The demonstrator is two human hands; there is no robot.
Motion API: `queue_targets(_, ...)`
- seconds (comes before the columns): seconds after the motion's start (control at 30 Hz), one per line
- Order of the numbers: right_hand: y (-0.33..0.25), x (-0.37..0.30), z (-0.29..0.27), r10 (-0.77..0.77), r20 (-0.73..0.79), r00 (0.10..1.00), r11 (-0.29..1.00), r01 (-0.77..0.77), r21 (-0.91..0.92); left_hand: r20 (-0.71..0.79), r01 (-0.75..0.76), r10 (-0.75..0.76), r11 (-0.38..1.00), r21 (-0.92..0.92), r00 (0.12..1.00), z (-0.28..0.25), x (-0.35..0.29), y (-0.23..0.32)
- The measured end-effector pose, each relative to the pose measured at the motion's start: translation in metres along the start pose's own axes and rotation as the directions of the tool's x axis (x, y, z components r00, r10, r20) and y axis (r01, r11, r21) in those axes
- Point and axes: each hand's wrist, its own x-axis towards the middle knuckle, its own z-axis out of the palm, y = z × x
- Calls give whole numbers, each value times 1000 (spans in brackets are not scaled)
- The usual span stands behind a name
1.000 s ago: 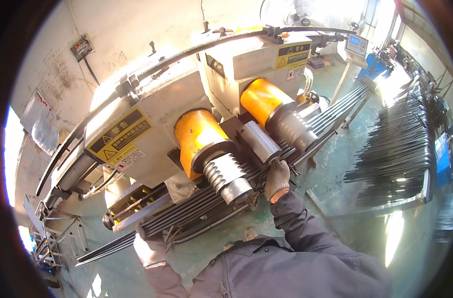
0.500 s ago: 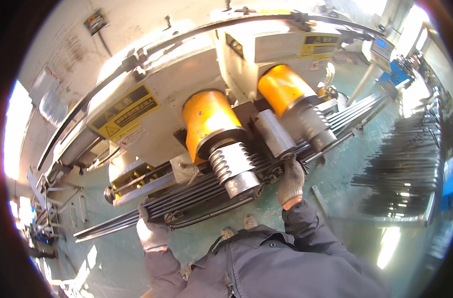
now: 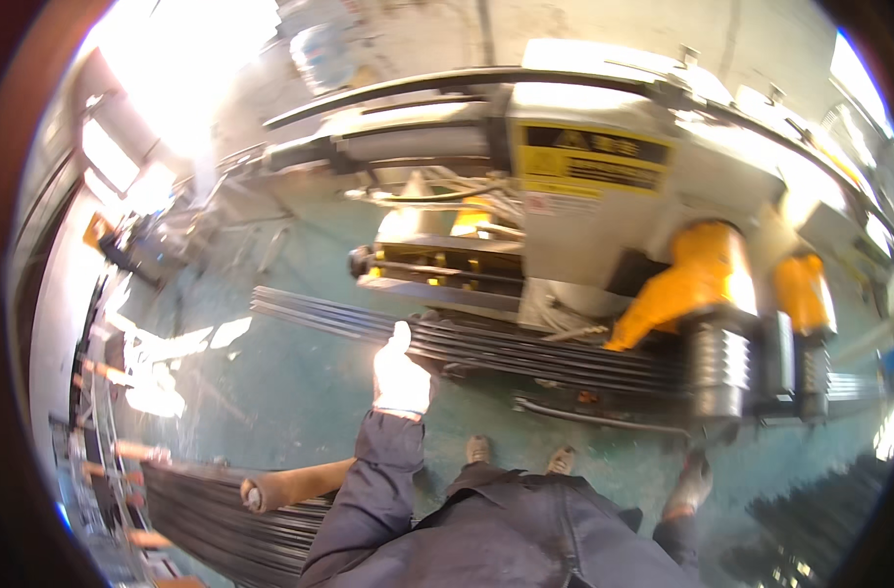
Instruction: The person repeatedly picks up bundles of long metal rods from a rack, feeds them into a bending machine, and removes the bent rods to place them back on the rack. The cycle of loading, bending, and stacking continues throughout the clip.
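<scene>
Long dark metal bars (image 3: 555,358) lie side by side along the near side of a machine, their left ends sticking out past it. My left hand (image 3: 401,380), in a pale work glove washed out by sunlight, is closed on the bars' near edge. Its thumb lies on top, and the other fingers are hidden. To the right, my gloved right hand (image 3: 690,485) is low, apart from the bars and below a ribbed metal spindle (image 3: 719,367). Motion blur smears its fingers, and I see nothing held in it.
Orange cylindrical housings (image 3: 707,265) jut from the pale machine body (image 3: 589,245), which carries a yellow warning label (image 3: 594,159). A stack of dark bars (image 3: 222,514) sits at lower left, with a brown roll (image 3: 300,485) across it. More bars (image 3: 810,519) lie blurred at lower right.
The view has swung left, so the machine appears farther right. My right hand has come away from the grey block between the spindles and dropped toward my body. My left hand stays at the bars.
</scene>
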Motion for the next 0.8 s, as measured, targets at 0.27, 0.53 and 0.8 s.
queue_targets(0.27, 102, -78, 27, 162, 37, 986, 982, -158, -99, -145, -203, 208, 978, 45, 967, -103, 69, 200)
queue_targets(0.53, 153, -116, 47, 242, 138, 960, 906, -173, -387, -189, -306, 330, 941, 146, 925, -190, 127, 337)
queue_targets(0.8, 116, -123, 38, 273, -113, 955, 912, -294, -285, -68, -239, 261, 942, 236, 963, -214, 127, 351)
